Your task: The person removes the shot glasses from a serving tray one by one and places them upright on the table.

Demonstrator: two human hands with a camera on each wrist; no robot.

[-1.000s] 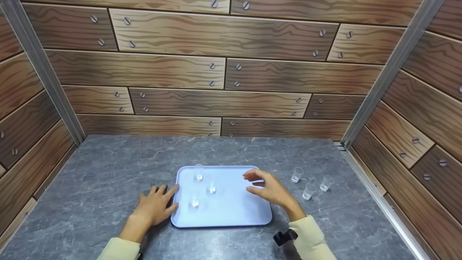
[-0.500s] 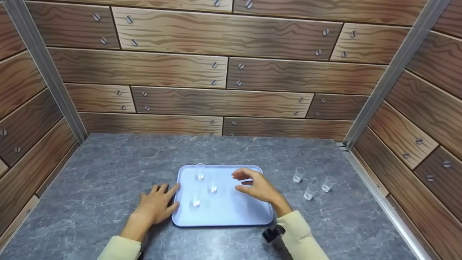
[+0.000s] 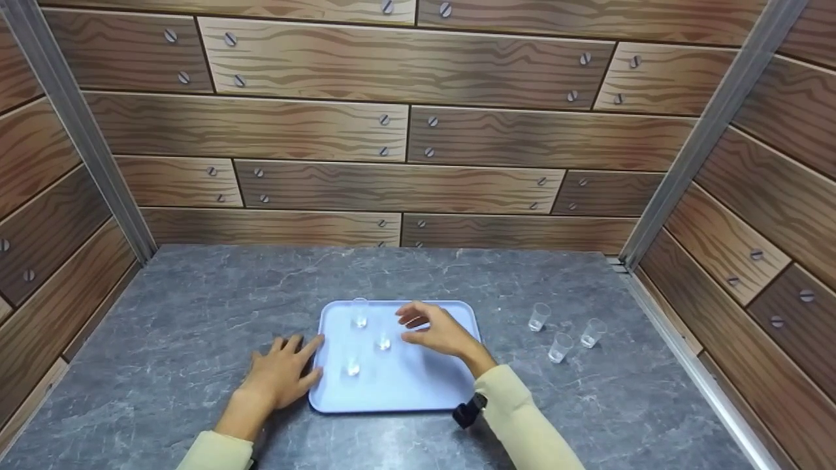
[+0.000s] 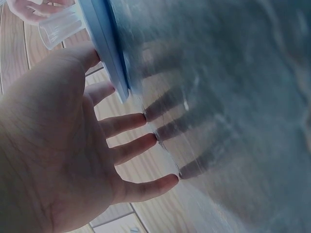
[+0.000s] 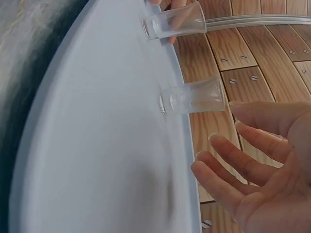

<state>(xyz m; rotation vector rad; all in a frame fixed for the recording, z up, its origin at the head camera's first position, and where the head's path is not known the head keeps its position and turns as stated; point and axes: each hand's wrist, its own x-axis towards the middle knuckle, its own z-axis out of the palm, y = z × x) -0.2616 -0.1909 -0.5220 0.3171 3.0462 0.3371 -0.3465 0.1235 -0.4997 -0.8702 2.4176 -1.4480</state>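
A light blue tray (image 3: 405, 385) lies on the grey table, with three small clear cups standing on its left half: a back cup (image 3: 360, 314), a middle cup (image 3: 383, 341) and a front cup (image 3: 353, 365). My left hand (image 3: 277, 375) rests at the tray's left edge, fingers spread, thumb and forefinger touching the rim; in the left wrist view the other fingertips meet the table. Over the tray, my right hand (image 3: 437, 329) hovers just right of the middle cup, fingers loosely bent. The right wrist view shows this hand (image 5: 262, 160) holding nothing, its fingertips close to a cup (image 5: 194, 97).
Three more clear cups stand on the table right of the tray: a rear cup (image 3: 539, 317), a nearer cup (image 3: 560, 348) and a rightmost cup (image 3: 593, 333). Wood-patterned walls (image 3: 405, 130) enclose the table at the back and sides.
My right hand has moved left across the tray, from its right edge to close beside the middle cup. The left hand and all the cups have stayed in place.
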